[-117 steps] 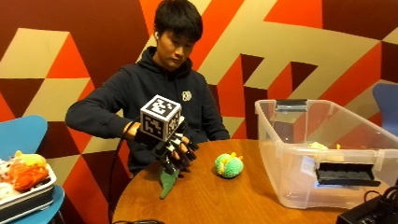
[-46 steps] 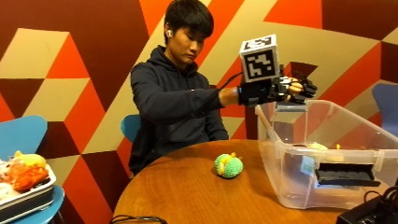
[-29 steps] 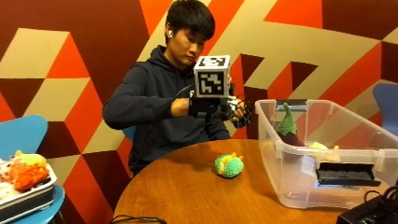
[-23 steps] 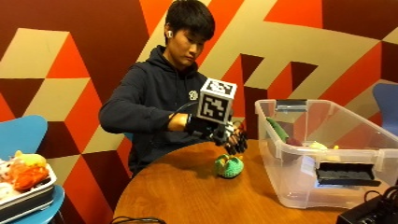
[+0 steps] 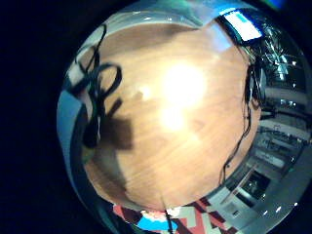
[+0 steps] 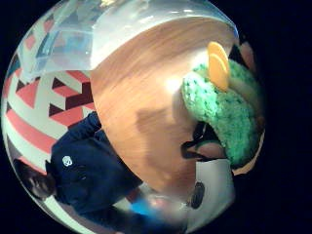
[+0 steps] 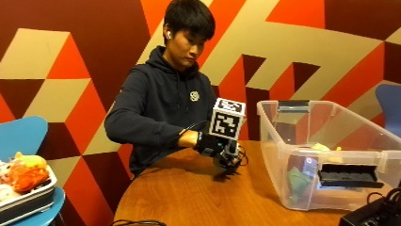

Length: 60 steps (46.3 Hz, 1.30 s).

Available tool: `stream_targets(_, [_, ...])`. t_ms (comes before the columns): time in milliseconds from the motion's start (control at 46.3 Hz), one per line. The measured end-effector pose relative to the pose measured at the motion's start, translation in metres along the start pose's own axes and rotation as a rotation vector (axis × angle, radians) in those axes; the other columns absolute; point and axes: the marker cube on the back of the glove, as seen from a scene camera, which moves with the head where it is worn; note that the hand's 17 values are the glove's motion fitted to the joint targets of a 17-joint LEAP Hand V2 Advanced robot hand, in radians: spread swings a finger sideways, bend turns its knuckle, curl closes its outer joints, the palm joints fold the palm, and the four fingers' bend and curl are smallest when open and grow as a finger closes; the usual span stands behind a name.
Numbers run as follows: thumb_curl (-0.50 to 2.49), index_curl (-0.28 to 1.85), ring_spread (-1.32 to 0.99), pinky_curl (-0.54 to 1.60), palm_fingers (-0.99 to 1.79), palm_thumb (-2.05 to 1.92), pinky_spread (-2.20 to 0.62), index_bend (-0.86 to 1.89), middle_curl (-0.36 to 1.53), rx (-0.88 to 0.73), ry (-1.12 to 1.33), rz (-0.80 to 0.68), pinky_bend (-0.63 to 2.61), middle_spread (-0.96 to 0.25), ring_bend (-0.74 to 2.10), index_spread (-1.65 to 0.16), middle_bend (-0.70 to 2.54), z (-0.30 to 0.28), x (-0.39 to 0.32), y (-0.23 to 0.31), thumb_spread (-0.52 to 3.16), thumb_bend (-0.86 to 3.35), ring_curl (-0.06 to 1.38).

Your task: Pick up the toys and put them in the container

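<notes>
Now, starting at the far left, one tray (image 7: 28, 200) of stuffed toys sits on a blue chair, an orange plush (image 7: 28, 175) on top; I cannot count the rest in it. Moving right, my gloved right hand (image 7: 219, 150) is down on the round wooden counter (image 7: 188, 202), fingers pointing downward over one green knitted toy (image 6: 222, 109). From outside my hand hides that toy; the thumb-side palm view shows it close against my palm, resting on the counter, with one orange piece (image 6: 218, 66) standing out of it. It looks rounded, so I cannot give it a long axis or heading. Whether my fingers have closed around it I cannot tell. Just right stands one clear plastic container (image 7: 325, 155), with something green (image 7: 298, 181) low inside.
</notes>
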Motion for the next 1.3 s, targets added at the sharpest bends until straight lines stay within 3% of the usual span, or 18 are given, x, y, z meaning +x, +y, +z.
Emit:
stream_targets(238, [0.7, 0.39, -0.31, 0.51, 0.97, 0.75, -0.39, 0.37, 0.69, 0.192, -0.066, -0.132, 1.06, -0.16, 1.15, -0.18, 0.81, -0.08, -0.055, 0.014, 0.92, 0.13, 0.55])
stream_targets(411, [0.78, 0.47, -0.33, 0.54, 0.96, 0.75, -0.41, 0.43, 0.73, 0.459, -0.102, -0.205, 1.06, -0.17, 1.15, -0.2, 0.83, -0.167, -0.079, 0.006, 0.77, 0.1, 0.56])
stream_targets(627, [0.84, 0.53, -0.33, 0.57, 0.92, 0.74, -0.42, 0.4, 0.75, 0.801, -0.186, -0.021, 1.1, -0.19, 1.17, -0.23, 0.82, -0.225, -0.07, -0.055, 0.66, 0.06, 0.58])
stream_targets(692, [0.86, 0.54, -0.33, 0.58, 0.89, 0.73, -0.43, 0.36, 0.75, 0.751, -0.219, 0.05, 1.13, -0.2, 1.18, -0.24, 0.81, -0.222, -0.057, -0.077, 0.65, 0.05, 0.58])
stream_targets(778, [0.82, 0.53, -0.32, 0.58, 0.71, 0.65, -0.42, 0.19, 0.73, 0.544, -0.278, 0.09, 1.16, -0.2, 1.21, -0.22, 0.71, -0.204, -0.041, -0.104, 0.79, 0.0, 0.58])
stream_targets(800, [0.78, 0.52, -0.31, 0.57, 0.23, 0.58, -0.38, 0.15, 0.67, 0.503, -0.295, 0.091, 1.13, -0.16, 1.08, -0.2, 0.54, -0.201, -0.038, -0.109, 0.88, -0.04, 0.55])
stream_targets(865, [0.71, 0.58, -0.21, 0.61, -0.4, 0.47, -0.25, 0.24, 0.63, 0.462, -0.331, 0.091, 1.08, -0.09, 0.8, -0.18, 0.39, -0.197, -0.029, -0.113, 0.98, -0.07, 0.54])
stream_targets(886, [0.69, 0.55, -0.19, 0.58, -0.44, 0.43, -0.22, 0.21, 0.6, 0.469, -0.334, 0.091, 1.05, -0.07, 0.7, -0.18, 0.34, -0.197, -0.027, -0.112, 1.01, -0.07, 0.5])
stream_targets(1038, [0.59, 0.44, -0.11, 0.45, -0.28, 0.33, -0.09, 0.13, 0.5, 0.527, -0.326, 0.072, 0.89, -0.01, 0.38, -0.18, 0.18, -0.204, -0.011, -0.084, 1.14, -0.03, 0.32])
stream_targets(1297, [0.49, 0.39, -0.05, 0.38, -0.17, 0.3, -0.01, 0.16, 0.41, 0.61, -0.264, 0.087, 0.76, 0.01, 0.23, -0.23, 0.13, -0.213, 0.008, -0.008, 1.26, -0.01, 0.27])
